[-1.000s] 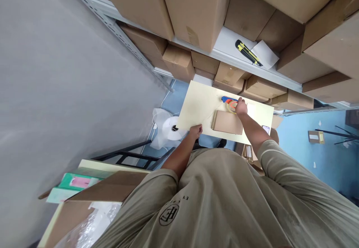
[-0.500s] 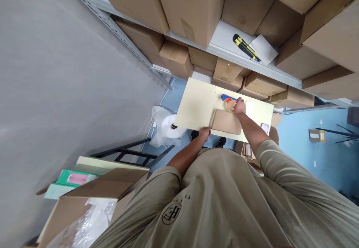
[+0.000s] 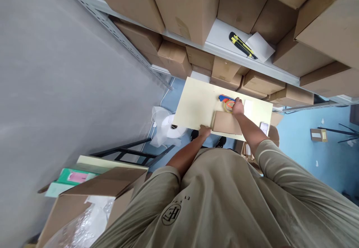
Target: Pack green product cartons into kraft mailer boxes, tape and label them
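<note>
A pale yellow table (image 3: pixel 196 104) stands below me. On it lies a flat brown cardboard box (image 3: pixel 227 123). My right hand (image 3: pixel 238 107) is closed on a tape dispenser (image 3: pixel 227 102) with a blue handle and an orange roll, just beyond the box's far edge. My left hand (image 3: pixel 204 131) rests at the table's near edge, touching the box's near left corner; its fingers are too small to read. A white slip (image 3: pixel 248 107) lies on the table right of the dispenser.
Metal shelving (image 3: pixel 230 55) packed with cardboard boxes rises beyond the table; a yellow-black utility knife (image 3: pixel 241 45) and white paper lie on a shelf. A white roll (image 3: pixel 169 126) in plastic sits on the blue floor left of the table. An open carton (image 3: pixel 92 199) stands at lower left.
My left hand has slid right along the table's near edge to the box's corner. My right hand stays on the tape dispenser.
</note>
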Motion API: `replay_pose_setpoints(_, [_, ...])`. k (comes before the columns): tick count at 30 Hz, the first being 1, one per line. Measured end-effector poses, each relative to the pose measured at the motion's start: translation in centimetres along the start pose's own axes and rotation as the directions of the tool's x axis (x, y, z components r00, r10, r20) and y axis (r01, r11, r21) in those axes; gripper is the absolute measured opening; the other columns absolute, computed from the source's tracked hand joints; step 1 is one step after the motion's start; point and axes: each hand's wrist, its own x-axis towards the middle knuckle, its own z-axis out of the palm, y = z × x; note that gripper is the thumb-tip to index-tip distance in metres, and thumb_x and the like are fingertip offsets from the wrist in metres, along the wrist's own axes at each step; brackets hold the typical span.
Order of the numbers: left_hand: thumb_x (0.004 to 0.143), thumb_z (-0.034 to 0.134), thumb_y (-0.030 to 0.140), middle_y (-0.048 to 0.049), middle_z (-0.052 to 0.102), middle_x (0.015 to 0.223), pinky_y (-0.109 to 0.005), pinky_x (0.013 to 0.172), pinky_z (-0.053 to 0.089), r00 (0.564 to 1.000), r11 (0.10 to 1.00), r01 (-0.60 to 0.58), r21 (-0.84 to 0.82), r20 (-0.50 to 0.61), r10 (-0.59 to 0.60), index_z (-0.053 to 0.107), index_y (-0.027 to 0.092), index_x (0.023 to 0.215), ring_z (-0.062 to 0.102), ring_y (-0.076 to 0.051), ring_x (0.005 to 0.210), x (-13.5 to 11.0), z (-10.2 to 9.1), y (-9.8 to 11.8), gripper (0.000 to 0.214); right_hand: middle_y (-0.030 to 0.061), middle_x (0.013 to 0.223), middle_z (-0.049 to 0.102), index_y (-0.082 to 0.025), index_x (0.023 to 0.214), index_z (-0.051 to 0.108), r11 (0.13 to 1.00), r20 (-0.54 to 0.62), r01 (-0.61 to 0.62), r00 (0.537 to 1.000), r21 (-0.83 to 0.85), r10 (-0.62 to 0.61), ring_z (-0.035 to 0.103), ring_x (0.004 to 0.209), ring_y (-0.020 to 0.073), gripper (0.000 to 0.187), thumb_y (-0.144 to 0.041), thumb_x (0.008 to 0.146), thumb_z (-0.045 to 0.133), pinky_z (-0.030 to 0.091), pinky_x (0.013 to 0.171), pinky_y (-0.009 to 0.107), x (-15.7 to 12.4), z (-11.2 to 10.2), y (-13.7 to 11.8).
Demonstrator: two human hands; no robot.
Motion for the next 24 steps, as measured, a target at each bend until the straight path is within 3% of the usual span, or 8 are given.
replay_pose_setpoints(3, [0.098,0.075,0.037,-0.0253,0.067,0.153,-0.059,0.127,0.046,0.945,0.941,-0.320,0.110,-0.030,0.325,0.061,0.017,0.153,0.060,-0.042,0.151,0.2,-1.3,2.1,0.061,0.0170,0.138,0.069,-0.023,0.138,0.058,1.000,0.013,-0.009,1.000,-0.010,0.009,0.070,0.103,0.0297,0.036,-0.018,0.102,0.057,0.058,0.095,0.041,0.1,-0.3,0.1])
replay_pose_setpoints(4, [0.097,0.077,0.041,-0.0238,0.064,0.160,-0.057,0.132,0.042,0.867,0.850,-0.494,0.183,0.033,0.497,0.061,0.018,0.156,0.055,-0.041,0.156,0.3,-1.3,3.0,0.065,0.0173,0.138,0.069,-0.023,0.138,0.058,1.000,0.017,-0.008,1.000,-0.014,0.008,0.070,0.103,0.0300,0.037,-0.016,0.102,0.056,0.058,0.095,0.041,0.1,-0.5,0.1])
replay_pose_setpoints(6, [0.090,0.086,0.053,-0.0237,0.055,0.171,-0.058,0.138,0.033,0.594,0.516,-0.800,0.306,0.283,0.753,0.059,0.017,0.161,0.045,-0.043,0.164,0.6,-0.7,5.1,0.084,0.0175,0.137,0.069,-0.022,0.138,0.059,1.000,0.022,-0.004,1.000,-0.023,0.004,0.070,0.104,0.0306,0.037,-0.015,0.102,0.055,0.057,0.096,0.041,0.2,-0.7,0.1])
replay_pose_setpoints(7, [0.084,0.091,0.059,-0.0245,0.047,0.178,-0.059,0.141,0.027,0.462,0.344,-0.879,0.330,0.418,0.782,0.056,0.017,0.165,0.038,-0.045,0.169,0.8,-0.2,6.1,0.098,0.0176,0.137,0.070,-0.022,0.138,0.059,1.000,0.023,0.002,1.000,-0.027,-0.001,0.071,0.104,0.0308,0.036,-0.015,0.102,0.056,0.057,0.097,0.041,0.3,-0.8,0.1])
replay_pose_setpoints(9, [0.071,0.099,0.064,-0.0261,0.028,0.189,-0.061,0.143,0.014,0.315,0.121,-0.935,0.335,0.619,0.719,0.047,0.015,0.174,0.022,-0.048,0.176,1.4,1.1,7.5,0.125,0.0174,0.137,0.070,-0.022,0.137,0.060,0.999,0.028,0.020,0.999,-0.043,-0.019,0.071,0.106,0.0312,0.036,-0.015,0.102,0.057,0.057,0.097,0.040,0.4,-1.2,0.1])
replay_pose_setpoints(12, [0.061,0.104,0.053,-0.0280,0.020,0.191,-0.065,0.143,0.002,0.296,0.043,-0.939,0.342,0.737,0.608,0.041,0.013,0.178,0.015,-0.051,0.177,2.4,2.4,8.1,0.139,0.0171,0.138,0.069,-0.022,0.139,0.061,0.994,0.038,0.054,0.998,-0.091,-0.050,0.072,0.108,0.0311,0.037,-0.015,0.103,0.059,0.058,0.097,0.040,0.9,-2.0,0.3])
replay_pose_setpoints(16, [0.049,0.104,0.028,-0.0290,0.029,0.187,-0.067,0.142,0.001,0.344,0.147,-0.935,0.322,0.724,0.598,0.050,0.014,0.173,0.020,-0.056,0.173,3.1,2.5,7.6,0.136,0.0176,0.142,0.067,-0.023,0.144,0.059,0.972,0.080,0.093,0.994,-0.218,-0.077,0.073,0.111,0.0304,0.040,-0.013,0.105,0.059,0.059,0.098,0.040,1.5,-3.5,1.4])
replay_pose_setpoints(24, [0.046,0.104,0.023,-0.0250,0.046,0.176,-0.065,0.140,0.018,0.314,0.346,-0.931,0.115,0.733,0.603,0.067,0.021,0.157,0.031,-0.057,0.167,3.2,0.5,8.7,0.117,0.0211,0.139,0.067,-0.020,0.146,0.058,0.927,0.179,0.152,0.979,-0.342,-0.095,0.072,0.112,0.0315,0.043,-0.008,0.105,0.054,0.057,0.098,0.041,1.5,-5.2,4.3])
